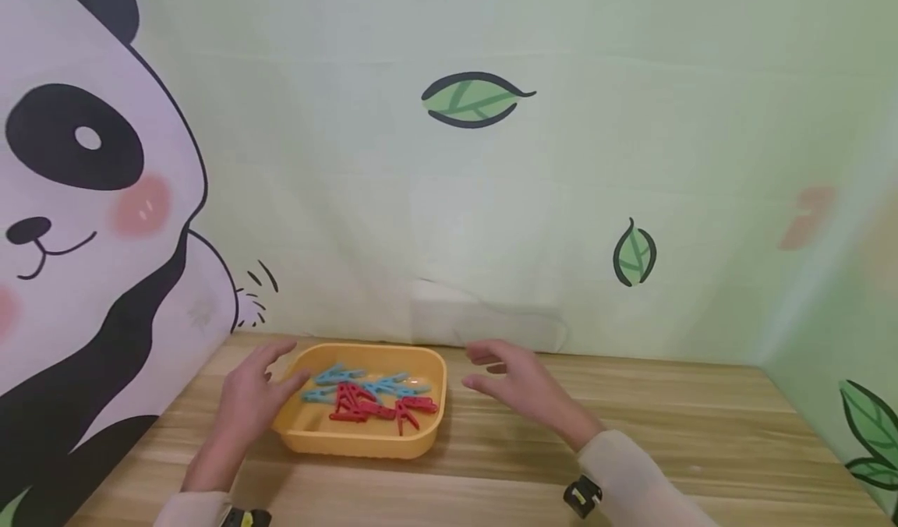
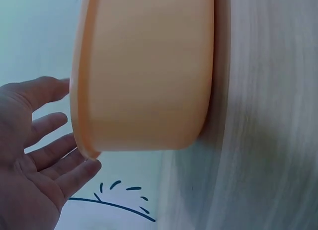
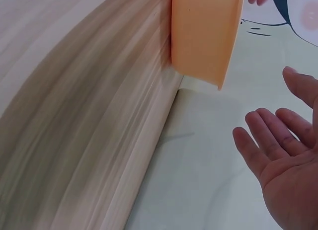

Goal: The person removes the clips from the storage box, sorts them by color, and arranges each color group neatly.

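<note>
A yellow-orange plastic basin (image 1: 358, 445) stands on the wooden table, with several blue clothespins (image 1: 396, 385) and several red clothespins (image 1: 377, 410) lying loose inside. At the basin's left side is my left hand (image 1: 245, 398), thumb extended over the rim. In the left wrist view, that hand (image 2: 30, 160) has its fingers spread by the basin's rim (image 2: 82, 91); whether they touch it I cannot tell. Apart from the basin on its right, my right hand (image 1: 515, 379) hovers over the table with relaxed fingers. Its palm (image 3: 293, 185) shows nothing held in the right wrist view.
The wooden tabletop (image 1: 666, 426) extends to the right and front of the basin. Behind it rises a pale green cloth backdrop (image 1: 337, 160) with printed leaves, and a printed panda (image 1: 84, 277) covers the left side.
</note>
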`<act>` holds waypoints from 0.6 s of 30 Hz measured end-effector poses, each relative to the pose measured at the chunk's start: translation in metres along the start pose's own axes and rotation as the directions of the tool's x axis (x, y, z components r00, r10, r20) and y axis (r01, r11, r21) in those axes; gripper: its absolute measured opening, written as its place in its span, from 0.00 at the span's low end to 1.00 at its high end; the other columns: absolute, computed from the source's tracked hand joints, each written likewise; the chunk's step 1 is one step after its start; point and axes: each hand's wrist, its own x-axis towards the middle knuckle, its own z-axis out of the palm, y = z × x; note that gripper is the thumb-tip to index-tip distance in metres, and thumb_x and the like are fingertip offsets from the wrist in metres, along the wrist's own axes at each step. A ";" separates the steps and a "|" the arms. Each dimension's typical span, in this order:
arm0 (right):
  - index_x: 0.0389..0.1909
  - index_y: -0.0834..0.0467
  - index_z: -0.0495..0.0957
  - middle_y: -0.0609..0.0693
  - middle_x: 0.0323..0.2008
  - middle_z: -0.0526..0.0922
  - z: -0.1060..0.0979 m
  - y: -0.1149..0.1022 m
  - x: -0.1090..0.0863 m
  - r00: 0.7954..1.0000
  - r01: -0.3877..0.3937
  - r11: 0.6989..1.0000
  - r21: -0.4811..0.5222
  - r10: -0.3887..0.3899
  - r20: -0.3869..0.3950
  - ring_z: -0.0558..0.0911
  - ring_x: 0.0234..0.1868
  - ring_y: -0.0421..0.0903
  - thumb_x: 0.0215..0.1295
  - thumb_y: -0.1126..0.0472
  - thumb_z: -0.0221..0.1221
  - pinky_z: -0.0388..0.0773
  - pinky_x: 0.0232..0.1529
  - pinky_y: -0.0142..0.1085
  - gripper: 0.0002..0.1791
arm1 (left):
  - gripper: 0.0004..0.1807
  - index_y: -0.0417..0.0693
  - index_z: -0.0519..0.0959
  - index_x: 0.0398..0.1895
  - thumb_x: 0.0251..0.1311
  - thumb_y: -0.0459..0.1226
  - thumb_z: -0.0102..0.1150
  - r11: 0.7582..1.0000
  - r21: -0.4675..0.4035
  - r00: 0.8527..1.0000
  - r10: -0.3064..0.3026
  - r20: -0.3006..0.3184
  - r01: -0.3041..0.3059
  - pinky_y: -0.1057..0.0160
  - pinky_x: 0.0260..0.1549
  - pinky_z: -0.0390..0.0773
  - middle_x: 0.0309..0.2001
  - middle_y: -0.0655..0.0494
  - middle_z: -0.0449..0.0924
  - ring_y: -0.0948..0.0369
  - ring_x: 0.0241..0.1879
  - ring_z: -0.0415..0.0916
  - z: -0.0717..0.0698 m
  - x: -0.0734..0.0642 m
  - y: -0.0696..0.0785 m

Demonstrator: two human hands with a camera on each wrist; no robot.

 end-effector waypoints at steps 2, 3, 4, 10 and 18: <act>0.65 0.64 0.79 0.60 0.61 0.84 0.002 -0.001 0.003 1.000 0.005 1.000 0.016 -0.005 0.012 0.84 0.60 0.58 0.72 0.59 0.69 0.80 0.62 0.51 0.24 | 0.27 0.30 0.78 0.65 0.67 0.33 0.72 1.000 -0.016 1.000 -0.025 0.008 0.025 0.38 0.57 0.80 0.64 0.28 0.77 0.32 0.63 0.75 0.000 0.000 -0.003; 0.64 0.64 0.79 0.60 0.61 0.84 0.003 -0.002 0.005 1.000 0.007 1.000 0.021 -0.007 0.018 0.83 0.60 0.58 0.72 0.59 0.69 0.80 0.62 0.51 0.24 | 0.27 0.29 0.78 0.65 0.67 0.33 0.72 0.999 -0.023 0.999 -0.039 0.014 0.039 0.39 0.56 0.81 0.64 0.28 0.77 0.32 0.62 0.76 0.000 0.001 -0.004; 0.64 0.64 0.80 0.60 0.62 0.84 0.005 -0.002 0.007 1.000 0.007 1.000 0.023 -0.007 0.029 0.83 0.60 0.57 0.72 0.58 0.69 0.80 0.63 0.51 0.24 | 0.26 0.29 0.78 0.65 0.67 0.33 0.71 0.998 -0.032 0.998 -0.058 0.022 0.059 0.40 0.55 0.82 0.63 0.27 0.78 0.32 0.61 0.77 0.000 0.000 -0.006; 0.63 0.62 0.81 0.58 0.61 0.84 0.012 -0.005 0.013 0.998 -0.021 1.000 0.006 0.020 0.058 0.84 0.60 0.54 0.73 0.58 0.69 0.81 0.62 0.49 0.22 | 0.23 0.28 0.80 0.62 0.69 0.34 0.69 0.988 -0.051 0.987 -0.145 0.069 0.149 0.45 0.47 0.86 0.57 0.29 0.82 0.36 0.53 0.84 -0.001 -0.002 -0.019; 0.62 0.59 0.82 0.55 0.57 0.87 0.014 -0.009 0.023 0.992 -0.024 0.999 -0.024 0.026 0.121 0.85 0.57 0.50 0.73 0.55 0.69 0.83 0.59 0.45 0.21 | 0.16 0.32 0.86 0.56 0.72 0.34 0.67 0.977 -0.042 0.977 -0.205 0.055 0.207 0.58 0.40 0.88 0.51 0.35 0.87 0.40 0.51 0.86 0.001 -0.002 -0.033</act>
